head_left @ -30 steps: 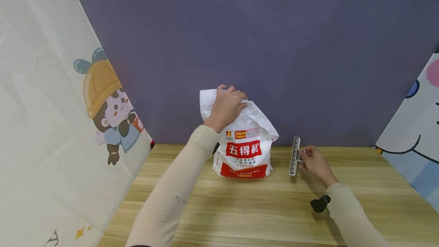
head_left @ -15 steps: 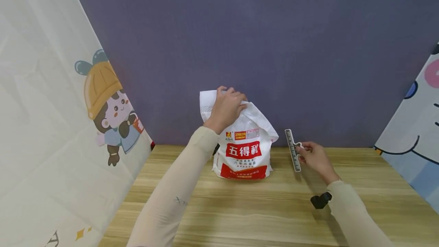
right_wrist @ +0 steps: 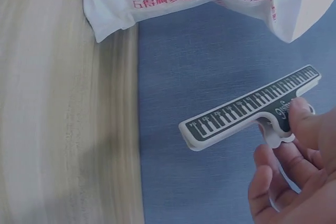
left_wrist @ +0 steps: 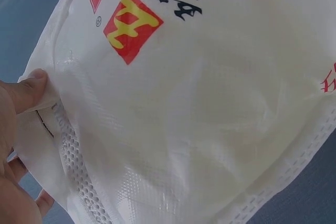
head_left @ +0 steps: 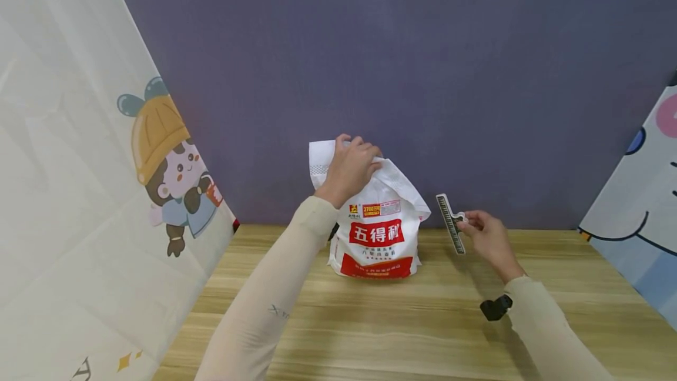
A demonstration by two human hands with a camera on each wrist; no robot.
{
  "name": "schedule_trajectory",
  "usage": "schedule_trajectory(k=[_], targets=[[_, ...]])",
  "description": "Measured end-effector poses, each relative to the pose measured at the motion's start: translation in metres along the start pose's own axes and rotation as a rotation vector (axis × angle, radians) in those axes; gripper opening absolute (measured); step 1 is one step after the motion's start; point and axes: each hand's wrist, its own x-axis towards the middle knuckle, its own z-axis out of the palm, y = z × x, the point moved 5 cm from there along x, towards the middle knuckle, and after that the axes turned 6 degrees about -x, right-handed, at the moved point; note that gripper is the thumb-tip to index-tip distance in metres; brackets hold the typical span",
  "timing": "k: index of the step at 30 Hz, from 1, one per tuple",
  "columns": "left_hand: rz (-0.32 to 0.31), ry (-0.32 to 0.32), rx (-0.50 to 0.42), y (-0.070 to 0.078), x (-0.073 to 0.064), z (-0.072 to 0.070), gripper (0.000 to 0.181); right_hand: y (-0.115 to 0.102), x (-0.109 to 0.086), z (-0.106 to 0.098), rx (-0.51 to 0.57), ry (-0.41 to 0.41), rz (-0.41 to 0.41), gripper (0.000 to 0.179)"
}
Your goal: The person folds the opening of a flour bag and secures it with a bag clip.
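Observation:
A white flour bag (head_left: pixel 376 233) with red printed panels stands upright on the wooden table. At its top my left hand (head_left: pixel 351 170) grips the gathered, folded-over edge; in the left wrist view the thumb (left_wrist: pixel 32 88) lies on the near face of the bag (left_wrist: pixel 173 103) and fingers show behind it. To the right of the bag, my right hand (head_left: pixel 489 243) pinches a long clip (head_left: pixel 451 224) by its handle, above the table. Piano keys are printed along the clip (right_wrist: pixel 252 106) in the right wrist view. Its jaws look closed, with nothing between them.
The wooden table (head_left: pixel 402 328) runs back to a dark blue-grey backdrop (head_left: pixel 381 63). A white sheet with a cartoon figure (head_left: pixel 171 163) hangs on the left, and another printed sheet (head_left: pixel 634 193) hangs on the right. A black wrist device (head_left: pixel 496 308) is by the right cuff.
My right hand has lifted the clip slightly and turned it, so its upper end now leans left toward the bag. The left hand and the bag have stayed in place.

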Motion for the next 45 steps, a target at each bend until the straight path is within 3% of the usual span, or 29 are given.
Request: schedule_trajectory(k=[5, 23, 35, 45], targets=[[0.004, 0.008, -0.007, -0.001, 0.001, -0.002, 0.019, -0.009, 0.002, -0.008, -0.026, 0.066, -0.013, 0.039], [-0.012, 0.005, -0.02, -0.007, -0.001, -0.007, 0.02, -0.057, 0.018, -0.017, -0.057, 0.163, -0.108, 0.029], [-0.009, 0.002, -0.017, -0.004, 0.001, -0.004, 0.019, -0.07, 0.022, -0.015, -0.063, 0.277, -0.179, 0.02], [-0.008, 0.009, -0.027, -0.002, -0.002, 0.001, 0.02, -0.081, 0.024, -0.013, -0.06, 0.306, -0.228, 0.017]])
